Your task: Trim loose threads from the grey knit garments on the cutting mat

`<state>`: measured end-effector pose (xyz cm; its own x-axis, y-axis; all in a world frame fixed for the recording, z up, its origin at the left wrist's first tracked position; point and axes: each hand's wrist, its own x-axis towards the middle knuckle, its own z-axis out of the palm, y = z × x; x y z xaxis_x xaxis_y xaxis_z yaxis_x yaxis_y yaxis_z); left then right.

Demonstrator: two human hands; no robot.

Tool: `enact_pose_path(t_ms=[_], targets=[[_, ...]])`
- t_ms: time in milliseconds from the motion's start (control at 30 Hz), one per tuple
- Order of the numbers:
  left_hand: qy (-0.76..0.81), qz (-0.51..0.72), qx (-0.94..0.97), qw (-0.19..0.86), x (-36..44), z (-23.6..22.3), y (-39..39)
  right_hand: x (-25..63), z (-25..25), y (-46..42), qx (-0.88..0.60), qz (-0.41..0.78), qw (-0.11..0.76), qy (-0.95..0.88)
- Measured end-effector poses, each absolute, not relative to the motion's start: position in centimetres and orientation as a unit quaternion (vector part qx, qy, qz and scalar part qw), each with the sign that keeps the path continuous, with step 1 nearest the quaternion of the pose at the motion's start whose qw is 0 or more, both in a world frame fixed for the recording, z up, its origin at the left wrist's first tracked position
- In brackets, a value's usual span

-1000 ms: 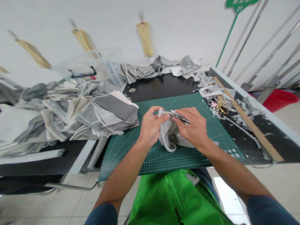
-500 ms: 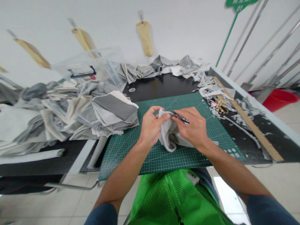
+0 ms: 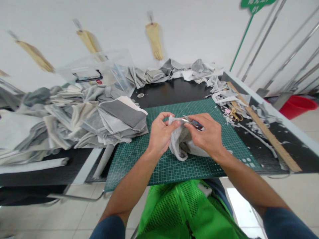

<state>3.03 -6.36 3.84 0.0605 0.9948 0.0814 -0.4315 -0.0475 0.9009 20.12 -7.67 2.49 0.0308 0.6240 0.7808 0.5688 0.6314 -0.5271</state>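
A green cutting mat [image 3: 127, 157] lies on the black surface [image 3: 171, 91], and the gray cloth [image 3: 177, 147] is bunched over its middle, one edge lifted off the mat and the rest drooping onto it. Above the mat's center, the left hand [image 3: 160, 132] has its grip pinched on the raised edge of the gray cloth, thumb on the near side. Just to the right, also above the mat, the right hand [image 3: 206, 132] has its grip closed around a pair of thread snips [image 3: 193, 123] with silver blades and dark handles. The blades point left, toward the pinched edge; whether they touch the fabric is too small to tell.

A stack of fabric pieces [image 3: 124, 114] overlaps the mat's back left corner, and a larger heap of cloths [image 3: 59, 116] spreads farther left of the mat. A rolled cloth [image 3: 103, 162] lies just beside the mat's left edge. Behind the mat are a small roll of tape [image 3: 140, 95] and, farther back, a row of gray scraps [image 3: 178, 70]; a clear plastic box [image 3: 122, 64] stands behind it to the left. To the mat's right are gold-handled scissors [image 3: 235, 115] among shredded trimmings, then a long wooden ruler [image 3: 270, 134]. A yellow rubber glove [image 3: 154, 41] hangs on the wall beyond the mat.
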Motion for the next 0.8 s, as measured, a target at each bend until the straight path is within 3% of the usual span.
enact_pose_path(t_ms=[800], targets=[[0.339,0.598,0.438,0.58,3.12,3.46,-6.42,20.05,2.48,-7.68,-0.42,0.046,0.566,-0.708]])
